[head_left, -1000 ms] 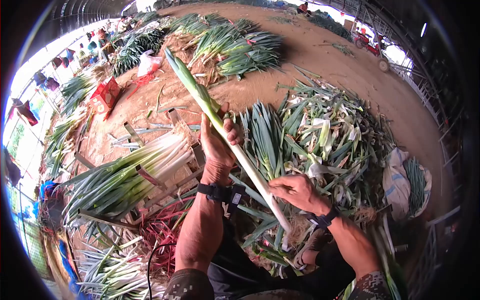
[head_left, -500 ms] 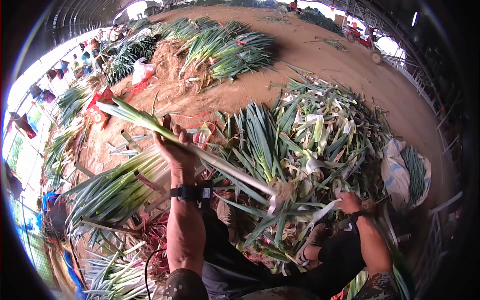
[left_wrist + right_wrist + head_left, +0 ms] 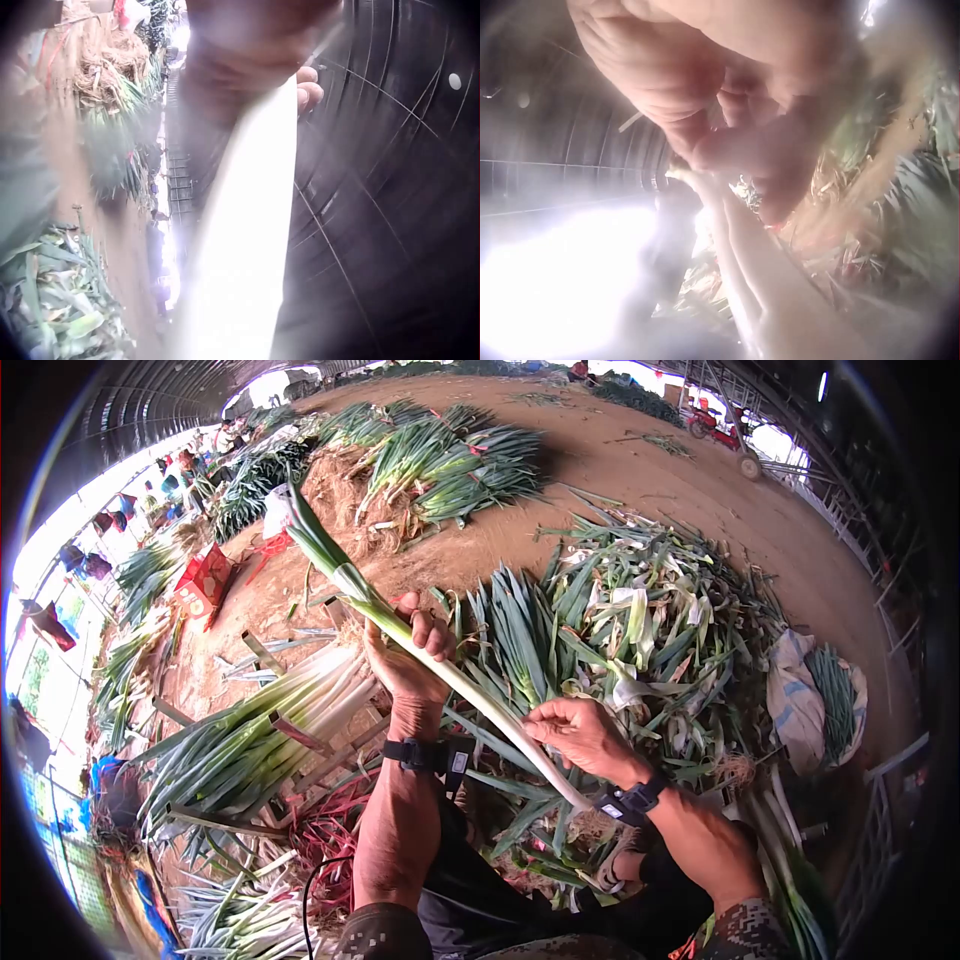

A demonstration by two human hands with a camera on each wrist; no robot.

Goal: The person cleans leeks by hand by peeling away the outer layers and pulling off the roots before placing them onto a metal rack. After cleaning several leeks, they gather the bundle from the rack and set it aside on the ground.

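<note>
A long green onion [image 3: 470,691] slants across the head view, green leaves up at the left, white root end down at the right. My left hand [image 3: 406,678] holds it around the upper stalk, fingers curled. Lower on the white stalk, my right hand [image 3: 585,735] pinches at its outer layer with thumb and fingers. Close up in the right wrist view, a pale strip of the stalk [image 3: 780,300] rises to the pinching fingertips [image 3: 735,154]. The left wrist view is filled by the overexposed white stalk [image 3: 247,247] below the left hand.
At my left, trimmed green onions [image 3: 230,740] lie in a metal rack [image 3: 225,818]. A heap of stripped leaves [image 3: 670,630] spreads on the right, beside a white sack [image 3: 795,695]. More bundles [image 3: 470,460] lie ahead on the dirt floor. Red ties [image 3: 325,840] lie near my left forearm.
My right hand, which was low at the right with a pale strip of peel, has come back to the stalk. The left hand has tipped the green onion's leafy end up and moved right.
</note>
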